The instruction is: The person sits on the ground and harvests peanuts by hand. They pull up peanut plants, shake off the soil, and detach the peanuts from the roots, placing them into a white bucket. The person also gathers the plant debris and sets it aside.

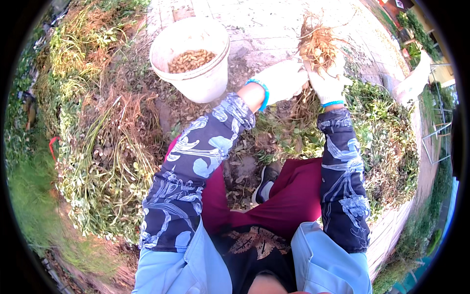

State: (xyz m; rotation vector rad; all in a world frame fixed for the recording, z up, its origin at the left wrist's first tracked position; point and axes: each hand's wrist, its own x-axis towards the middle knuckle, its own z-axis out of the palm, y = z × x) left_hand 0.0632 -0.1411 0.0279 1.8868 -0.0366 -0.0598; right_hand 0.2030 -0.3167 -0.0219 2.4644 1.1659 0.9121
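My right hand (326, 79), in a white knitted glove with a blue cuff, grips a bundle of uprooted peanut plants by the part near its tangled roots and pods (320, 49). Beside it, my left hand (284, 81), gloved the same way, reaches to the stems just below the roots; glare hides its fingers, so its hold is unclear. The leafy stems (306, 110) hang down below both hands. To the left stands a white plastic bucket (203, 86) with a layer of loose peanuts (191, 61) in its bottom.
Heaps of pulled peanut plants lie at the left (110, 176) and right (385, 147). Pale paving (257, 22) stretches beyond the bucket, and dry leaves litter the ground between my legs. A white sack (415, 81) and a metal frame (437, 136) are at the far right.
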